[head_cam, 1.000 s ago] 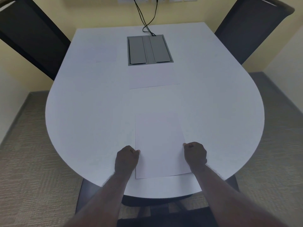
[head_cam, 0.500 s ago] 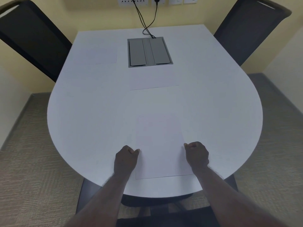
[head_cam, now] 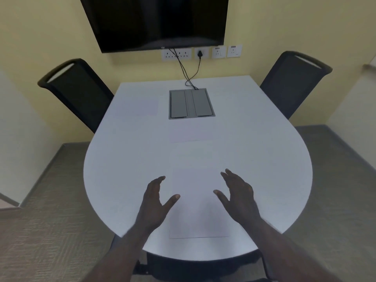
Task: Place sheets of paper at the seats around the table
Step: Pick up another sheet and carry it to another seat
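Head view: a white table fills the frame's centre, near sheet lying flat at lower centre. Left hand and right hand hover spread, holding nothing. A careless brush could skew it.

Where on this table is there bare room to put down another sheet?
The right side of the white table, from the grey cable box to the right chair, is bare. The left curve below the far-left sheet is bare too. The centre line is crowded: middle sheet, near sheet.
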### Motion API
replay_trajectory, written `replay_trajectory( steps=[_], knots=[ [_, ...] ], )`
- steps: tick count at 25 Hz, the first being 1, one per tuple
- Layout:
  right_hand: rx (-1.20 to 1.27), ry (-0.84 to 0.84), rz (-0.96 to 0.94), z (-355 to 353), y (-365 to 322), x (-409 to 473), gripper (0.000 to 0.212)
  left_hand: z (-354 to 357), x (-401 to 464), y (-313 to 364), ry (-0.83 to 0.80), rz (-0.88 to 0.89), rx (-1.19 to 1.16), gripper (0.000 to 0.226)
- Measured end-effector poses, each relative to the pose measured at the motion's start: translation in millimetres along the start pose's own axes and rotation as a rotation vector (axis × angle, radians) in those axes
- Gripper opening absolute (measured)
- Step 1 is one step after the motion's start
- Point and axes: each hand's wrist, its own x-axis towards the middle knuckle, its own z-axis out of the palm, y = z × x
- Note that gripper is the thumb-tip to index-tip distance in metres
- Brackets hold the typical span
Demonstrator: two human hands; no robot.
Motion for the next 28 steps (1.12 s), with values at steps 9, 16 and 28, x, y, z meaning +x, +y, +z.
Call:
replay_trajectory(
  steps=[9,16,28],
  knots=[
    [0.061,0.114,-0.120,-88,-25,-40,0.064,-33,-72,85,0.080,0.102,0.005,0.074],
    [0.104,0.201,-0.110,-137,-47,-72,0.063,-43,-112,132,0.118,0.165,0.032,0.073],
    [0.085,0.312,0.035,-177,-32,-156,0.055,-24,-155,164,0.062,0.339,0.143,0.062]
  ],
)
